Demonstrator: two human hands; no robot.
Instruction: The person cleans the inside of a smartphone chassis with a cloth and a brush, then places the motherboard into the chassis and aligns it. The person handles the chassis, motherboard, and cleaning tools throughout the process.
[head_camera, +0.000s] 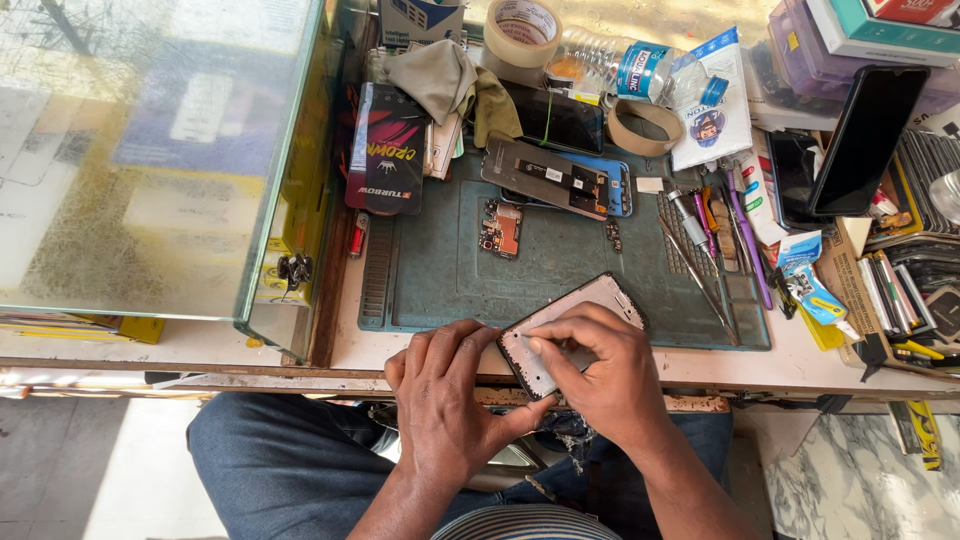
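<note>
1. One phone frame (570, 330) with a pale inside lay at the near edge of the green work mat (450, 270), at about 6 o'clock in the view.
2. The left hand (445, 400) held the frame from the 7 o'clock side, with its fingers curled together and clamped on the frame's edge.
3. The right hand (600, 375) lay over the frame from the 5 o'clock side. Its fingers were pinched together on a thin tool (535, 345) whose tip touched the inside of the frame.
4. One small circuit board (501, 228) lay on the mat at 12 o'clock from the hands.
5. One opened phone (548, 178) lay farther up, on top of a blue phone case (620, 185).
6. Two rolls of tape were at the far side: one tall roll (522, 35) and one flat roll (646, 127).
7. One plastic bottle (625, 65) lay on its side between the two rolls.
8. One dark phone (866, 140) stood tilted at 2 o'clock.
9. A row of screwdrivers and tweezers (715, 235) lay on the mat's right side; I could not count them.
10. A glass case (150, 150) stood at 10 o'clock with boxes inside.
</note>
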